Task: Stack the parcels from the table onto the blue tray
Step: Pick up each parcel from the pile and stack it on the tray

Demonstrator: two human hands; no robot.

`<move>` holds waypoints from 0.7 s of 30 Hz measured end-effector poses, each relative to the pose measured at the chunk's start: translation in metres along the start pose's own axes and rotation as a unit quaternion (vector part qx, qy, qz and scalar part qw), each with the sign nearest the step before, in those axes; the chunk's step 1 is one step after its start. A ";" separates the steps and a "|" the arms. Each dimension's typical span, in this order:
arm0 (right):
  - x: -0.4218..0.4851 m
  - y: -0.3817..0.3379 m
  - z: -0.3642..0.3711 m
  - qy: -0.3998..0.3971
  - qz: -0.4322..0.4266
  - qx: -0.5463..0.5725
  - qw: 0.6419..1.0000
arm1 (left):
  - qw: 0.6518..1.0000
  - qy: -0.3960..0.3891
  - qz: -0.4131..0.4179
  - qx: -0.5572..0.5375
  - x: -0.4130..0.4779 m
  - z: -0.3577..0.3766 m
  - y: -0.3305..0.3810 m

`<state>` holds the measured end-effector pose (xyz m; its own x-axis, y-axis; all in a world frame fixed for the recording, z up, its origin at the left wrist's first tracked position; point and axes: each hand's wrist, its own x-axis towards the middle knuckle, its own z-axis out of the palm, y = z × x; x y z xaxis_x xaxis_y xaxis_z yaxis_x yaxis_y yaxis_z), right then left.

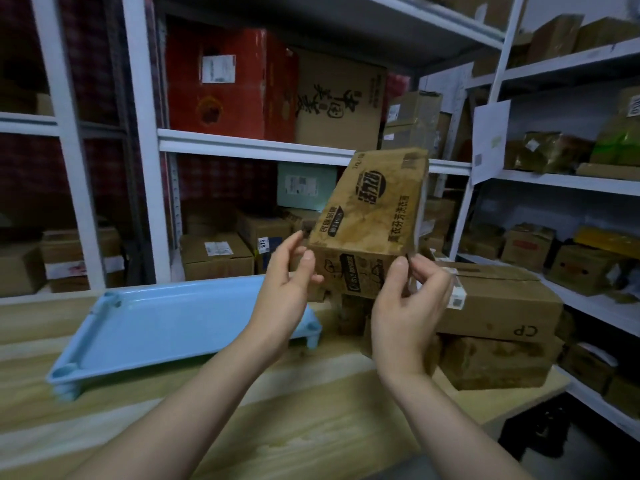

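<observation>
A brown cardboard parcel with black printed characters is tilted up in the air above the table's right side. My left hand holds its lower left edge between thumb and fingers. My right hand pinches its lower right corner. The blue tray stands on short legs on the wooden table to the left, with nothing on it. More parcels are stacked on the table at the right, partly hidden behind my right hand.
White metal shelving packed with cardboard boxes runs behind the wooden table and along the right wall. The table's right edge ends near the stacked parcels, with dark floor below.
</observation>
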<state>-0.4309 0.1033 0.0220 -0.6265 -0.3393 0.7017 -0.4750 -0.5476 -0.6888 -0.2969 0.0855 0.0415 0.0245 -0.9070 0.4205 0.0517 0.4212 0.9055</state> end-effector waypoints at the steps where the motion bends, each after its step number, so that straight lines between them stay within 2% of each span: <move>1: -0.007 0.000 0.005 -0.011 -0.015 0.008 1.000 | 1.000 0.007 -0.004 0.006 0.000 -0.008 -0.004; 4: -0.031 0.000 0.021 -0.058 -0.024 0.041 0.997 | 0.999 0.044 -0.032 -0.001 -0.002 -0.037 -0.017; 7: -0.056 0.002 0.035 -0.117 0.008 0.067 0.991 | 0.995 0.079 -0.062 -0.015 -0.011 -0.064 -0.028; 11: -0.084 0.021 0.059 -0.189 0.135 0.064 0.970 | 0.989 0.122 -0.077 0.006 -0.023 -0.096 -0.046; 14: -0.099 0.030 0.074 -0.214 0.222 0.045 0.950 | 0.985 0.146 -0.089 0.030 -0.029 -0.118 -0.062; 21: -0.112 0.029 0.086 -0.242 0.316 0.048 0.916 | 0.974 0.192 -0.107 0.051 -0.036 -0.141 -0.090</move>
<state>-0.3212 0.0595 -0.0608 -0.3996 -0.8981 0.1835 -0.0409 -0.1825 -0.9824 -0.1614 0.0802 -0.0636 0.3975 -0.8982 0.1876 -0.0026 0.2033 0.9791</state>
